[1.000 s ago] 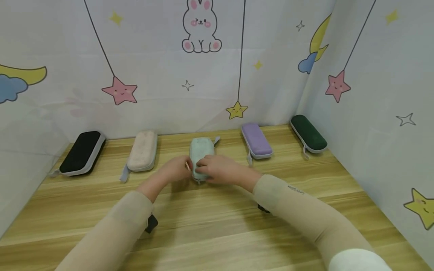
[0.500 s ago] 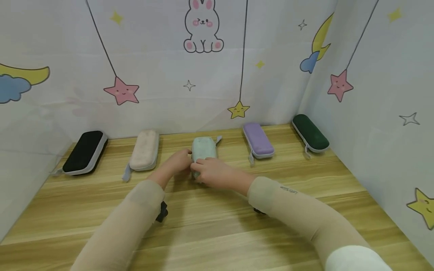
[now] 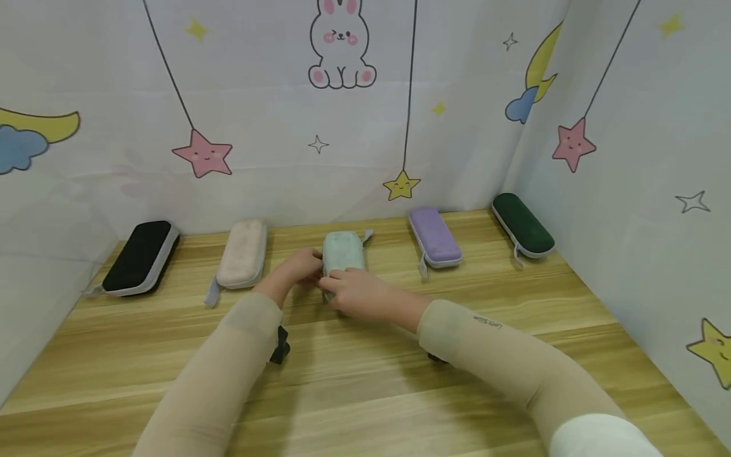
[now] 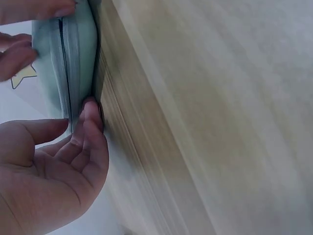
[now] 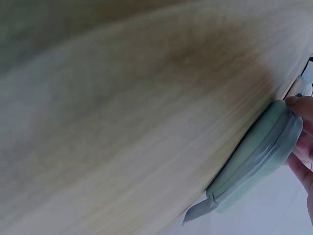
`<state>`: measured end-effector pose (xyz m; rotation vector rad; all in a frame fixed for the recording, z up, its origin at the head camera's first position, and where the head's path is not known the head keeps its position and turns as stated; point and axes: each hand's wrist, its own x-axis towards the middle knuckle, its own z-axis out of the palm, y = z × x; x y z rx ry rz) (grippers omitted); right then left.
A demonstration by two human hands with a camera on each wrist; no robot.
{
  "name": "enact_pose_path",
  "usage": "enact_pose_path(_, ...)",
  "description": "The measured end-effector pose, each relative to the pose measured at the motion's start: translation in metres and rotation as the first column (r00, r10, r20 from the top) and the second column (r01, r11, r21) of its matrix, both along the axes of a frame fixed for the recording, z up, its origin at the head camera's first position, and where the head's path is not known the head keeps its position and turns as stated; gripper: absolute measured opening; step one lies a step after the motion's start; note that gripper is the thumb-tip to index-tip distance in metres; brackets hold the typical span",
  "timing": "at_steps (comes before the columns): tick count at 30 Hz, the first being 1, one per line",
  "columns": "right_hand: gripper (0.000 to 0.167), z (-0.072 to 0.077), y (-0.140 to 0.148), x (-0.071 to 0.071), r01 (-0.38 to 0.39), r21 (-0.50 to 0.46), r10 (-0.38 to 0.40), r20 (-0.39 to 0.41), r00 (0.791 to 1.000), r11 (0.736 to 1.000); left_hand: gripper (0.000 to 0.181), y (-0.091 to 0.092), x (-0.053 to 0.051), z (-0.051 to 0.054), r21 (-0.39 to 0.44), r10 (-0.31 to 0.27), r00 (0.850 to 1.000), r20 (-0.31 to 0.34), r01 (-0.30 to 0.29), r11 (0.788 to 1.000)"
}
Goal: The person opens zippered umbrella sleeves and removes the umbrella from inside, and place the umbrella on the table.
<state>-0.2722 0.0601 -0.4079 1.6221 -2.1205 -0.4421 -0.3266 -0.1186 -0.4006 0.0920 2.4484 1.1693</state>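
A mint-green hard zip case [image 3: 343, 249] with a grey zipper band lies near the back middle of the table. My left hand [image 3: 301, 266] is at its left side; in the left wrist view, thumb and fingers of this left hand [image 4: 63, 161] pinch the case's edge by the zipper. A dark line runs between the zipper tapes; the zipper pull is hidden. My right hand [image 3: 361, 293] holds the near end of the case [image 5: 259, 152], fingers on the top and thumb on the front. A grey fabric tab [image 3: 368, 236] sticks out at the far right.
Black [image 3: 139, 257] and cream [image 3: 242, 254] zip cases lie to the left. A purple case [image 3: 435, 238] and a dark green one [image 3: 522, 225] lie to the right. White printed cloth [image 3: 274, 127] stands behind and beside the wooden table [image 3: 354, 393].
My left hand has slid away from me along the left side of the mint-green case. The right hand has shifted slightly left and nearer on its near end. The other cases have not moved.
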Motion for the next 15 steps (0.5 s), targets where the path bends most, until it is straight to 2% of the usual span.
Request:
enact_pose_path(8, 0.009, 0.0068, 0.0033, 0.0071, 0.045, 0.054, -0.048, 0.070, 0.996, 0.998, 0.048, -0.0008, -0.0043, -0.0011, 0.026, 0.050, 0.997, 0.058, -0.052, 0.998)
enact_pose_path(11, 0.008, 0.0083, 0.0037, 0.0084, 0.062, 0.066, -0.067, 0.091, 0.994, 0.996, 0.052, -0.0010, -0.0038, 0.0013, 0.025, 0.050, 0.996, 0.074, -0.052, 0.998)
enact_pose_path(15, 0.004, 0.0082, 0.0052, 0.0087, 0.048, 0.036, -0.051, 0.094, 0.994, 0.998, 0.055, 0.0000, -0.0037, 0.0036, 0.016, 0.044, 0.996, 0.076, -0.045, 0.999)
